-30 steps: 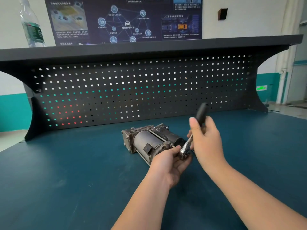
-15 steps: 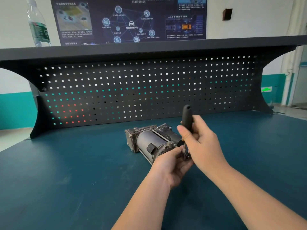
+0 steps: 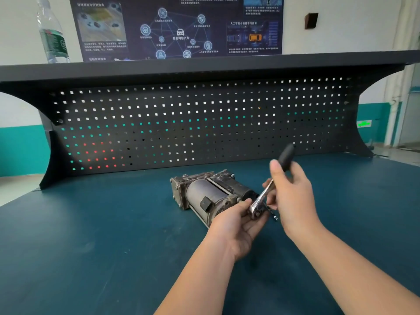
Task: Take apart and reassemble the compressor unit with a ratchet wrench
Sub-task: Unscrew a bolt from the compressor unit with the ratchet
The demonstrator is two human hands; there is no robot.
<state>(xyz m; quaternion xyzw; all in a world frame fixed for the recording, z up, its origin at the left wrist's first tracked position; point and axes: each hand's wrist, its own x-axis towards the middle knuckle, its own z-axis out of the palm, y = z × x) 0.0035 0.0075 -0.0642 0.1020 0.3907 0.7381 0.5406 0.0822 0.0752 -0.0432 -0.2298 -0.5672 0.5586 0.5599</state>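
A grey metal compressor unit (image 3: 205, 194) lies on the blue workbench (image 3: 91, 235), its near end pointing at me. My left hand (image 3: 236, 221) cups that near end and steadies the chrome head of the ratchet wrench (image 3: 261, 200). My right hand (image 3: 293, 192) is closed around the wrench's black handle, which slants up and to the right. The fastener under the wrench head is hidden by my fingers. A small bolt (image 3: 275, 217) lies on the bench just right of the wrench head.
A black pegboard back panel (image 3: 193, 123) rises behind the compressor, with a shelf (image 3: 204, 64) on top. A water bottle (image 3: 53, 35) stands on the shelf at the left. A dark poster (image 3: 177, 26) hangs on the wall.
The wrench handle swung left to upright half a second ago, and has now swung back to the right. My left hand has stayed at the wrench head.
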